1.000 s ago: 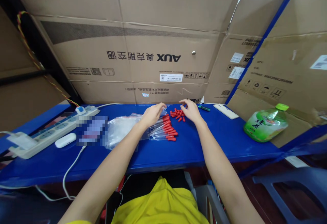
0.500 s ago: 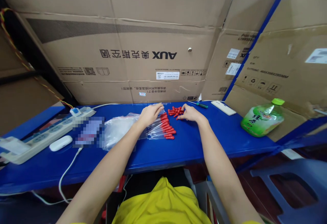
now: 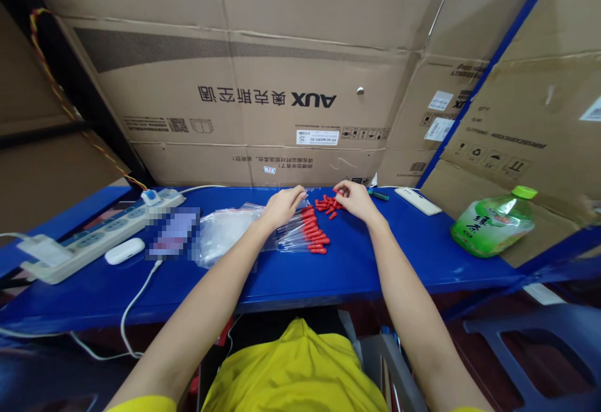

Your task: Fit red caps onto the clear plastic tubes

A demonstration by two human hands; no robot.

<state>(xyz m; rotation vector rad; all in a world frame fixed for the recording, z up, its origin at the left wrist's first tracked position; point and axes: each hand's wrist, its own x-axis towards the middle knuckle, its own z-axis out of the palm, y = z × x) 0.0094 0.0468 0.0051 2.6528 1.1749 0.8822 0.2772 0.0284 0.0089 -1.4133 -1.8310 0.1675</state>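
On the blue table lies a row of thin clear tubes with red rubber ends, which look like droppers. My left hand is above the far end of this row, thumb and fingers pinched on what seems to be a thin clear tube, mostly hidden. To its right is a small heap of loose red caps. My right hand is at the right side of this heap, fingers closed, with a red cap at the fingertips. Clear plastic bags lie left of the tubes, partly behind my left forearm.
A power strip, a white earphone case and a blurred-out phone with a cable are on the left. At the right lie a screwdriver, a white flat device and a green tea bottle. Cardboard walls the back.
My right hand has lifted slightly from the heap of red caps, a cap at its fingertips. My left hand keeps its pinch near the tubes. The whole view has shifted a little.
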